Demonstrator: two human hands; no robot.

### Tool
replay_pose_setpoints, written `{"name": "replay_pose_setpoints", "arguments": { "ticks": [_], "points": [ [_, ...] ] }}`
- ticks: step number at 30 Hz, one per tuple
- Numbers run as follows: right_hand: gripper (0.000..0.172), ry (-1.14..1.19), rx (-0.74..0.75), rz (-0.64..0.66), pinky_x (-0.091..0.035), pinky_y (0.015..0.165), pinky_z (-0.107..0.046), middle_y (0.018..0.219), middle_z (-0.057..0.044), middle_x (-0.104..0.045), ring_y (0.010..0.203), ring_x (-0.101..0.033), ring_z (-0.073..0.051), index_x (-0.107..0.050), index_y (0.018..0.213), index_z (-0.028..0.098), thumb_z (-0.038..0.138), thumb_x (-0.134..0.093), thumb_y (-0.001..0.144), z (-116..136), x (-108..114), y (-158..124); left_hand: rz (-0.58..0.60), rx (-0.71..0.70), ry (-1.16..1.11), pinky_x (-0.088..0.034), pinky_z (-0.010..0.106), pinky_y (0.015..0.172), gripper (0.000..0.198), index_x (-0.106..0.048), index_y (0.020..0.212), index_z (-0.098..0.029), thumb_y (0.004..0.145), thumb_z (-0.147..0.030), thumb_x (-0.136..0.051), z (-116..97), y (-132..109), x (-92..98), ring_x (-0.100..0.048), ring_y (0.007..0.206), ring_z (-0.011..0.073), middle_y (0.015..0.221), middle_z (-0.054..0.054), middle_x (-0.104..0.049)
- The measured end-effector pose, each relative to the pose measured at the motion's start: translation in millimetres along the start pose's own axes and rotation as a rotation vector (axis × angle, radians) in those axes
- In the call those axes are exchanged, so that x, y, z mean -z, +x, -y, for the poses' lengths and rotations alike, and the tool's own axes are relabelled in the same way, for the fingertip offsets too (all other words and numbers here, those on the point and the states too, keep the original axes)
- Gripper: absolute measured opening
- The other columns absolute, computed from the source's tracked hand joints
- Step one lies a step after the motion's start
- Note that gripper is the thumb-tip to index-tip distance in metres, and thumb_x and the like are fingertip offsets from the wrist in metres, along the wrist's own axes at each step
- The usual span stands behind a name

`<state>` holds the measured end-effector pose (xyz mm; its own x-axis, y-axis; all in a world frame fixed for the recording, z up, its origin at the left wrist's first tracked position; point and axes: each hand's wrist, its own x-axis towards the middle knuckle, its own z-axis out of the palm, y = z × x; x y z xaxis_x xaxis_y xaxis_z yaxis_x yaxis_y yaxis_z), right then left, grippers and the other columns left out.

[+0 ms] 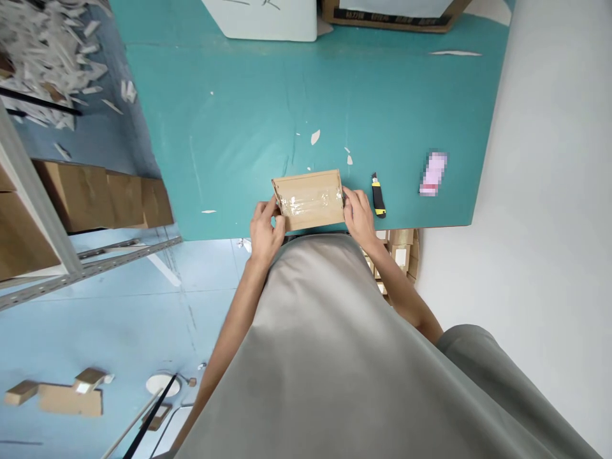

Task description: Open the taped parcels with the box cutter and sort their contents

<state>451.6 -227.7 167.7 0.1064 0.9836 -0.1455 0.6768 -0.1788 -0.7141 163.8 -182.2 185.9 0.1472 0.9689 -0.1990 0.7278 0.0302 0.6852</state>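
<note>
Between my two hands is a small brown cardboard box (310, 201) with shiny clear tape across its top, held at the near edge of the green table. My left hand (268, 231) grips its left end, thumb and fingers closed around the corner. At the opposite end, my right hand (358, 215) has its fingers closed on the right side. A black and yellow box cutter (378, 196) lies on the table just to the right of my right hand.
A blurred pink item (434, 173) lies at the table's right. A white board (272, 19) and a larger cardboard box (392, 22) stand at the back. Paper scraps (315, 137) dot the green table (229, 134). Cartons (86, 194) sit left, beside a metal rack (43, 185).
</note>
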Motion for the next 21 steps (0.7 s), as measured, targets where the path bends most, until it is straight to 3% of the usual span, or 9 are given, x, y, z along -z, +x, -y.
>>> {"name": "replay_pose_setpoints", "arguments": {
  "ticks": [4,8,11,13,15,17,19,21],
  "points": [
    [0.061,0.038,-0.068,0.004,-0.057,0.123,-0.05,0.151,-0.018,-0.069,0.144,-0.067,-0.033,-0.056,0.168,0.027,0.062,-0.039,0.122,11.2,-8.5,-0.7,0.033,-0.04,0.105,-0.052,0.051,0.113,0.052,-0.079,0.145,-0.017,0.102,-0.028,-0.053,5.2,5.1,5.7,-0.064,0.105,0.0349,0.099,0.013,-0.07],
    [0.065,0.072,-0.099,-0.019,-0.058,0.122,-0.052,0.148,-0.019,-0.072,0.141,-0.069,-0.035,-0.062,0.162,0.024,0.069,-0.045,0.118,9.5,-8.5,-1.4,0.089,0.019,-0.033,-0.052,0.049,0.115,0.061,-0.074,0.157,-0.018,0.101,-0.033,-0.054,14.4,11.9,4.5,-0.067,0.103,0.0326,0.096,0.009,-0.075],
    [0.068,0.116,-0.131,-0.076,-0.057,0.123,-0.051,0.147,-0.018,-0.075,0.139,-0.07,-0.034,-0.067,0.156,0.024,0.074,-0.045,0.116,-8.5,1.5,-3.5,0.098,0.13,-0.324,-0.053,0.046,0.118,0.066,-0.067,0.165,-0.019,0.105,-0.037,-0.049,28.4,25.5,-7.5,-0.071,0.117,0.0299,0.114,0.009,-0.081],
    [0.073,0.14,-0.182,-0.134,-0.055,0.125,-0.052,0.15,-0.018,-0.075,0.141,-0.07,-0.034,-0.07,0.152,0.024,0.08,-0.044,0.113,-27.3,12.9,-4.3,0.073,0.288,-0.483,-0.054,0.045,0.119,0.065,-0.066,0.165,-0.02,0.105,-0.038,-0.049,38.5,38.1,-21.4,-0.07,0.132,0.0298,0.136,0.012,-0.08],
    [0.077,0.165,-0.235,-0.184,-0.054,0.127,-0.054,0.151,-0.018,-0.076,0.142,-0.07,-0.034,-0.072,0.149,0.024,0.085,-0.046,0.11,-47.7,26.2,-3.2,0.098,0.508,-0.556,-0.057,0.046,0.117,0.059,-0.069,0.158,-0.019,0.104,-0.038,-0.053,43.5,49.9,-38.2,-0.068,0.142,0.0323,0.153,0.016,-0.074],
    [0.08,0.202,-0.278,-0.214,-0.053,0.128,-0.056,0.152,-0.018,-0.076,0.143,-0.07,-0.034,-0.073,0.145,0.024,0.089,-0.05,0.105,-65.5,38.5,0.2,0.206,0.677,-0.606,-0.06,0.049,0.112,0.049,-0.074,0.143,-0.018,0.103,-0.041,-0.058,40.3,57.7,-54.4,-0.069,0.141,0.0352,0.156,0.019,-0.072],
    [0.079,0.237,-0.324,-0.254,-0.053,0.129,-0.056,0.153,-0.017,-0.075,0.144,-0.07,-0.034,-0.074,0.142,0.024,0.088,-0.053,0.103,-77.4,46.3,5.0,0.345,0.717,-0.714,-0.063,0.049,0.104,0.04,-0.077,0.126,-0.017,0.104,-0.047,-0.063,30.1,60.2,-66.4,-0.073,0.13,0.0354,0.147,0.02,-0.076],
    [0.074,0.245,-0.378,-0.319,-0.052,0.13,-0.056,0.153,-0.018,-0.075,0.146,-0.069,-0.033,-0.074,0.141,0.023,0.083,-0.053,0.103,-82.3,47.3,9.8,0.401,0.67,-0.812,-0.064,0.044,0.097,0.038,-0.077,0.112,-0.018,0.101,-0.054,-0.072,18.4,59.4,-71.3,-0.076,0.117,0.0319,0.132,0.018,-0.081]
  ]
}}
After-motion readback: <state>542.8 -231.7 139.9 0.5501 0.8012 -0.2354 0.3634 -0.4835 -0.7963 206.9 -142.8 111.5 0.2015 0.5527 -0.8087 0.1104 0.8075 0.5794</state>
